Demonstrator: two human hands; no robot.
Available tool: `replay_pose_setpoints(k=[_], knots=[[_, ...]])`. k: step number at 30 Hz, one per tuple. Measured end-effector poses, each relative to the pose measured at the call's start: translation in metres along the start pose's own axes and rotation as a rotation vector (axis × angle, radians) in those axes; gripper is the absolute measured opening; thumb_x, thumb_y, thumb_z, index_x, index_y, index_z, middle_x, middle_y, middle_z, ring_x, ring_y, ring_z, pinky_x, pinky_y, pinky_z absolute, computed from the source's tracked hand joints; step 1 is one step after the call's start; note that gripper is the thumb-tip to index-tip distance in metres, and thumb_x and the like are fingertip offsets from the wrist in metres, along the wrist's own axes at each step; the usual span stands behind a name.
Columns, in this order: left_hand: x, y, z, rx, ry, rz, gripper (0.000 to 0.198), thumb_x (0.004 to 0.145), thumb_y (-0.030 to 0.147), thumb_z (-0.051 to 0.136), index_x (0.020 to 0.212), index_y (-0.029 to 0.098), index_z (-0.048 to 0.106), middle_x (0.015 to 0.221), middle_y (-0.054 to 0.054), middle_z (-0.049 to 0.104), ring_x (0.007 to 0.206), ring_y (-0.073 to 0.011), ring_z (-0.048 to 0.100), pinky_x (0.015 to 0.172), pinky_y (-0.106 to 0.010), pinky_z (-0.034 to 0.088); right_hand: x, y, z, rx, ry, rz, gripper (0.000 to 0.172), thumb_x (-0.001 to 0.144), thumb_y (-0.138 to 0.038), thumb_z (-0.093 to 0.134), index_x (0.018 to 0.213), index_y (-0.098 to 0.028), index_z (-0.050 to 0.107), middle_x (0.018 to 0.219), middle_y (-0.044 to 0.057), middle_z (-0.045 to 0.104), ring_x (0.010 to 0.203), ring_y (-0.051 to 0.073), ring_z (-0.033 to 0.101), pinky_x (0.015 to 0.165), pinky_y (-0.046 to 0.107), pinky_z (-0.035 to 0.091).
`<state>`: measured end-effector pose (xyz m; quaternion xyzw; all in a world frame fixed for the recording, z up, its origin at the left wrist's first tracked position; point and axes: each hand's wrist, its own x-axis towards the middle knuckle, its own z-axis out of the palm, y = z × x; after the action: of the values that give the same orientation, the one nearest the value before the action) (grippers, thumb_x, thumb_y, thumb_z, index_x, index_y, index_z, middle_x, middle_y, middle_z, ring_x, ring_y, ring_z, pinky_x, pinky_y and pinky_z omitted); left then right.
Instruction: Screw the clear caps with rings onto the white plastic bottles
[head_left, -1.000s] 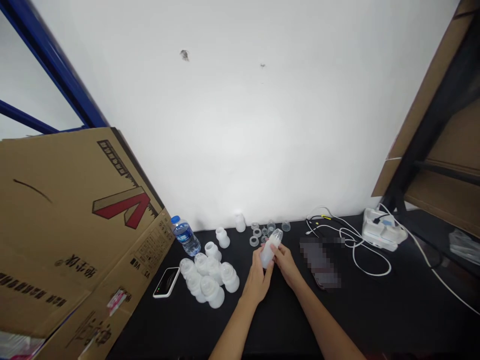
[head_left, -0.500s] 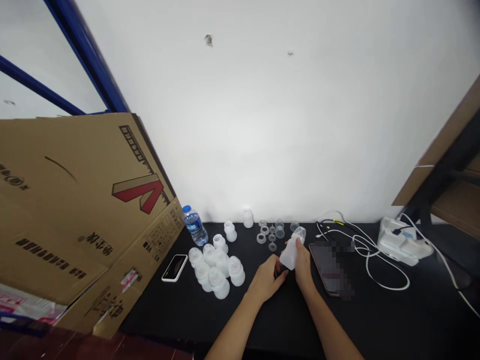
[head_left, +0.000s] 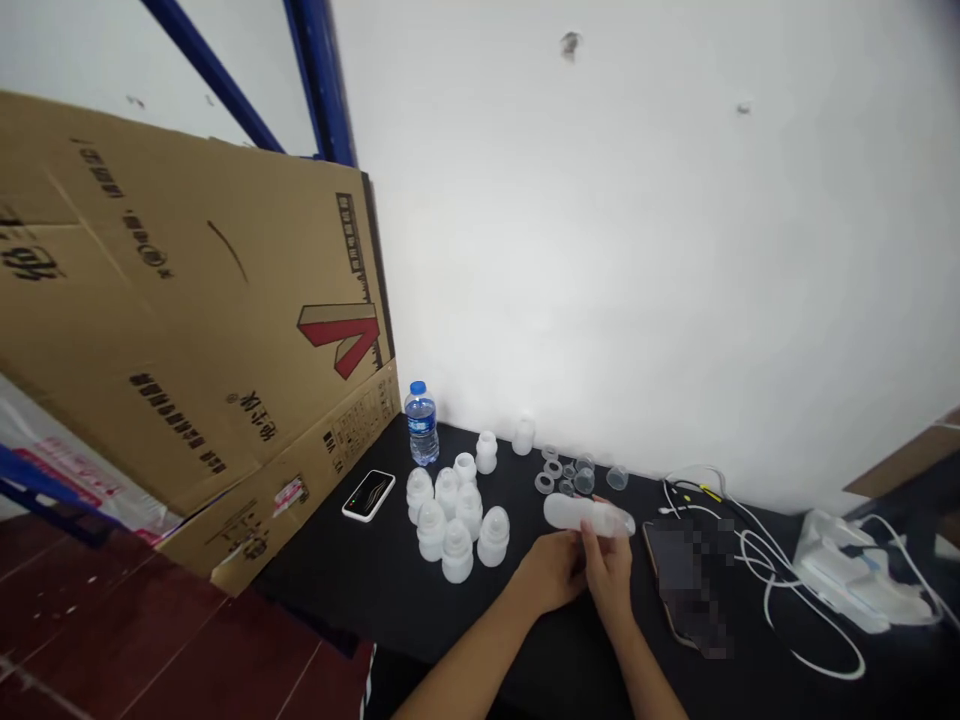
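My right hand [head_left: 609, 575] is closed around a translucent white baby bottle [head_left: 568, 512], which lies nearly level with its clear domed cap pointing right. Just left of it, my left hand [head_left: 553, 572] has curled fingers below the bottle, against the right hand. Its fingertips are hidden, so I cannot see whether anything is in them. Left of my hands, several capped white bottles [head_left: 457, 552] stand in a cluster. Two open-necked bottles [head_left: 487, 455] are behind them, and another white bottle [head_left: 523, 437] stands by the wall. Clear rings [head_left: 544, 484] and clear caps [head_left: 584, 482] lie beyond the held bottle.
A water bottle [head_left: 422, 428] and a white-edged phone [head_left: 369, 496] are on the left, beside a big cardboard box [head_left: 247, 330]. A dark tablet-like device [head_left: 675, 575], white cables [head_left: 757, 555] and a white charger-like unit [head_left: 855, 580] lie to the right.
The view has swung left. The bottle in my right hand has turned from tilted upright to nearly level. My left hand has come against the right one.
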<state>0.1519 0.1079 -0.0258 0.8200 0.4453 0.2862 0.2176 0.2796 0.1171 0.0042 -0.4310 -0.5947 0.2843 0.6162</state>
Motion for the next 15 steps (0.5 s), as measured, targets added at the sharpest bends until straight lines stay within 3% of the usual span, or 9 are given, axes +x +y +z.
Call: replay_pose_setpoints(k=[3,6,12,15], knots=[[0.004,-0.006,0.009,0.029,-0.038,0.053,0.032,0.099,0.02,0.058,0.129,0.019,0.071,0.129,-0.014,0.077,0.126,-0.0368,0.069,0.11,-0.051,0.054,-0.013,-0.018,0.005,-0.154,-0.165,-0.141,0.047,0.093,-0.047,0.078,0.133,-0.023,0.072,0.126,0.014,0.079,0.119,0.034,0.076,0.101,0.044,0.064],[0.006,-0.009,0.014,0.026,-0.049,0.087,0.039,0.101,0.017,0.055,0.137,0.014,0.069,0.141,-0.019,0.072,0.141,-0.0418,0.06,0.122,-0.058,0.044,-0.011,-0.028,0.011,-0.224,-0.351,-0.101,0.047,0.093,-0.046,0.078,0.133,-0.025,0.072,0.13,0.012,0.079,0.116,0.032,0.078,0.097,0.038,0.066],[0.003,-0.006,0.011,-0.044,0.049,0.137,0.048,0.104,0.021,0.053,0.151,0.026,0.058,0.159,-0.014,0.06,0.155,-0.0395,0.046,0.133,-0.058,0.03,0.017,-0.024,0.033,-0.283,-0.416,0.047,0.046,0.087,-0.052,0.08,0.124,-0.024,0.074,0.112,0.011,0.083,0.098,0.033,0.079,0.087,0.041,0.064],[0.002,-0.007,0.013,-0.113,0.113,0.102,0.045,0.099,0.024,0.061,0.144,0.031,0.065,0.148,-0.011,0.068,0.149,-0.0422,0.051,0.128,-0.06,0.038,0.03,-0.024,0.049,-0.305,-0.533,0.056,0.034,0.085,-0.046,0.08,0.111,-0.024,0.075,0.098,0.008,0.081,0.088,0.03,0.075,0.081,0.04,0.06]])
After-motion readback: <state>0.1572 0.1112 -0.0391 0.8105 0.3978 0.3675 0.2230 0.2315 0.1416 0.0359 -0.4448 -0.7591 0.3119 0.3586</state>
